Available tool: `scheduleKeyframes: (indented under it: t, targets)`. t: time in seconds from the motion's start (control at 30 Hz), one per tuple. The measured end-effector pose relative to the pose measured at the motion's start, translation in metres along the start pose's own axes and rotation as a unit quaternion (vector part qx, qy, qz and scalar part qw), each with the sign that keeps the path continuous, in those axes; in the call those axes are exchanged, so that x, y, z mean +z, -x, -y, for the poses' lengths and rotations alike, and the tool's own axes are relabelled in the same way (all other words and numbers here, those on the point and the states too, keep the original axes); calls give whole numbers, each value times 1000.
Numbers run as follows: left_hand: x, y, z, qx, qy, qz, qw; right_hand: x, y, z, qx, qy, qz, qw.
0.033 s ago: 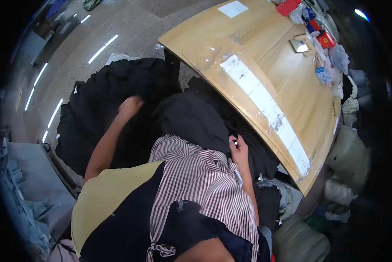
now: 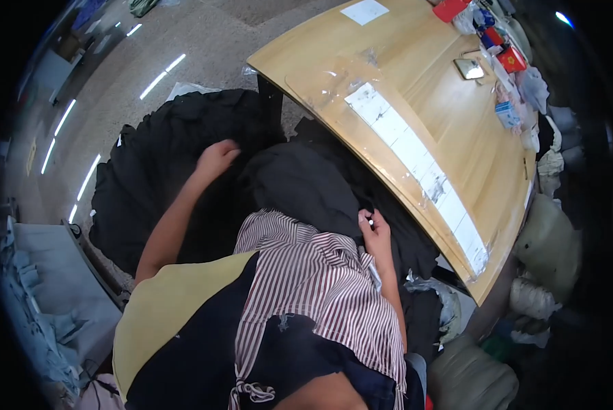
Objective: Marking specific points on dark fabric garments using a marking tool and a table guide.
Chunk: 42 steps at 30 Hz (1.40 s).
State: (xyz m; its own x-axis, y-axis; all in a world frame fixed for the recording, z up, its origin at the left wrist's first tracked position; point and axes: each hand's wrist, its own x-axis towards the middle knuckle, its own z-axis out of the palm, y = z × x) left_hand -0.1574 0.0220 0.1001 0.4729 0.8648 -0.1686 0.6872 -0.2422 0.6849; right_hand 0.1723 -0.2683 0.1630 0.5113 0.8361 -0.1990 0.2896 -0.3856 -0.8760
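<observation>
A big heap of black fabric (image 2: 163, 171) lies on the floor in front of me. My left hand (image 2: 217, 158) reaches out over it, fingers curled into the cloth at its top edge. A darker black piece (image 2: 306, 184) is draped over my lap, above my striped apron (image 2: 313, 280). Beside the table's edge, my right hand (image 2: 374, 231) pinches this piece at its right side. A small white bit (image 2: 369, 220) shows at the fingertips; I cannot tell what it is.
A wooden table (image 2: 422, 75) stands to the front right, with a taped clear strip over white labels (image 2: 415, 150), a phone (image 2: 469, 68) and small red boxes (image 2: 511, 58). Stuffed sacks (image 2: 545, 246) sit at the right. Grey-blue cloth (image 2: 40, 294) lies at the left.
</observation>
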Motion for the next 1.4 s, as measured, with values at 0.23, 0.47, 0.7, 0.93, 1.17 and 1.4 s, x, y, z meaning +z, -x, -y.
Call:
scheduleKeyframes:
  t: [0.23,0.47,0.7,0.93,1.17,1.4]
  targets:
    - [20,30,-189,335,98,126,929,2,-4,35,-36,-46,89,994]
    - [17,32,-122,34,36,63,997,-81,32,129,-75,-474,13,877]
    - [-34,54,-179,4,369,83,926,-131,53,184,-233,-472,17,850]
    - [-67,17,-360,301,435,-32,848,-296,53,181,-267,-540,-187,776]
    - [59,-65,-410,374,99,-24,922,-268,-3,31,-73,99,-495,860]
    - [113,-70,-386,452,24,-25,891,-195,0,27,-81,113,-372,918]
